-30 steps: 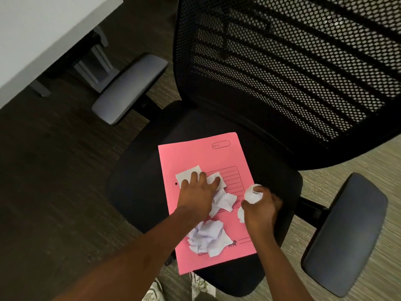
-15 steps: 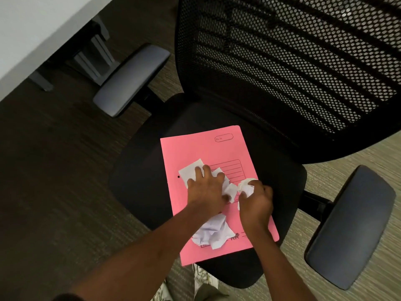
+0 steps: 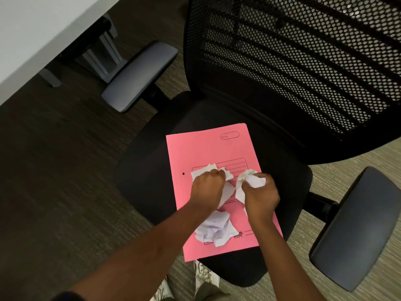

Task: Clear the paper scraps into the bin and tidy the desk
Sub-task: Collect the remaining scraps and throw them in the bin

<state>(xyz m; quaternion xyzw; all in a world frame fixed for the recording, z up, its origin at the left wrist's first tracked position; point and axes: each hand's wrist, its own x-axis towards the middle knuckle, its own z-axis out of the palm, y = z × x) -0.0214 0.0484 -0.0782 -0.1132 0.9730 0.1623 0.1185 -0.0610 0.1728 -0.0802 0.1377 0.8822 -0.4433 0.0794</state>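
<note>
Lying lengthwise toward the backrest, the pink folder (image 3: 206, 148) carries scraps gripped by left hand (image 3: 207, 190) and right hand (image 3: 260, 195).

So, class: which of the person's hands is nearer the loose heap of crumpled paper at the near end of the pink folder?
Left. The left hand is just above the heap, its wrist overlapping it; the right hand is off to the heap's right.
</note>
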